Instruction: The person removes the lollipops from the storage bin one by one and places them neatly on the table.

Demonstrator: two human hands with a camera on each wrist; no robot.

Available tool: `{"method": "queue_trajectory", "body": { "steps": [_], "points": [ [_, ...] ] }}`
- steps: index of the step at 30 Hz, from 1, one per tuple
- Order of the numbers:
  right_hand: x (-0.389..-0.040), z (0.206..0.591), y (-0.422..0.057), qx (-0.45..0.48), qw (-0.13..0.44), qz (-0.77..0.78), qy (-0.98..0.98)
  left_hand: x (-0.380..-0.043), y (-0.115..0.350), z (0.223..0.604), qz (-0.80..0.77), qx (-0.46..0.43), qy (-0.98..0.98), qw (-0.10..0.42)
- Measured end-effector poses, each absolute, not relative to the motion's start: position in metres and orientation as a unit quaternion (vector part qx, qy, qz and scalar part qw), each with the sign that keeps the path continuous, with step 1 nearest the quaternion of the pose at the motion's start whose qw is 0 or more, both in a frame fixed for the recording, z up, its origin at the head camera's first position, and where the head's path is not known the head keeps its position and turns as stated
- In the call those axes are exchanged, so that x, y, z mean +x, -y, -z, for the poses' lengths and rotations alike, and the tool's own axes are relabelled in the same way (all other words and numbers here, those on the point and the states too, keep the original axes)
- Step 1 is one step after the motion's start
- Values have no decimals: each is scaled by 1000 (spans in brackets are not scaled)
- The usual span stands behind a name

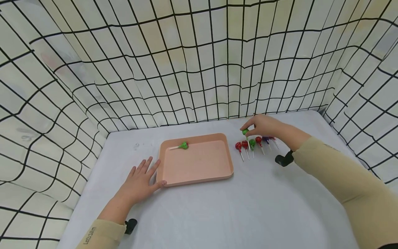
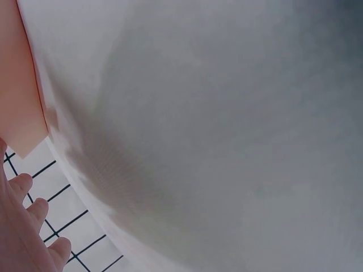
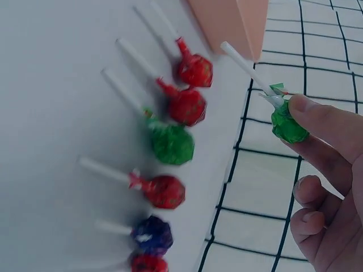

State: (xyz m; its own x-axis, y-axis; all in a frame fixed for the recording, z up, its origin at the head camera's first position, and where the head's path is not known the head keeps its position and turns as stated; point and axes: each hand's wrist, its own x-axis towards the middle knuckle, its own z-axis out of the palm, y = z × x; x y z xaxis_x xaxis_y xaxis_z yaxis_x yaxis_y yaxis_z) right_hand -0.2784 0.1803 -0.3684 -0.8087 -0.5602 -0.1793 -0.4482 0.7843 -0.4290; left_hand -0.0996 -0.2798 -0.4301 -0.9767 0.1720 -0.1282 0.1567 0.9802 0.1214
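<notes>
Thumb and forefinger of my right hand [image 1: 262,126] pinch a green lollipop [image 3: 288,126] by its wrapped head. In the head view it is held above a row of lollipops on the table; its white stick points down there. The row has red lollipops [image 3: 195,71], a green one [image 3: 173,144] and a purple one [image 3: 152,235], sticks toward me. My left hand [image 1: 139,183] lies with fingers spread at the left edge of a pink tray [image 1: 194,166], thumb at its near left corner. Inside the tray, near its far left side, lies another green lollipop [image 1: 184,145].
A white cloth covers the table [image 1: 211,214]. White walls with a black grid [image 1: 202,69] rise at the back and both sides, close behind the tray and the row. A black wrist camera [image 1: 284,159] hangs under the right wrist.
</notes>
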Motion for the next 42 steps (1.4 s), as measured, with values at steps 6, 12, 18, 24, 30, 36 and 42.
{"method": "queue_trajectory", "body": {
  "steps": [6, 12, 18, 24, 30, 36, 42],
  "points": [
    [-282, 374, -205, -250, 156, 178, -939, -100, 282, 431, -57, 82, -992, 71],
    [-283, 378, -230, -241, 162, 177, -940, -99, 283, 432, -55, 80, -993, 72],
    [-285, 383, -254, -230, 163, 156, -947, -100, 282, 432, -56, 79, -993, 74],
    [-288, 387, -275, -226, 160, 142, -950, -101, 283, 432, -55, 80, -993, 73],
    [-291, 387, -288, -210, 168, 147, -952, -102, 284, 434, -55, 83, -993, 70],
    [-293, 393, -296, -191, 179, 156, -952, -101, 283, 433, -60, 80, -992, 75],
    [-298, 405, -299, -181, 190, 172, -949, -100, 284, 432, -65, 78, -992, 74]
  ]
}}
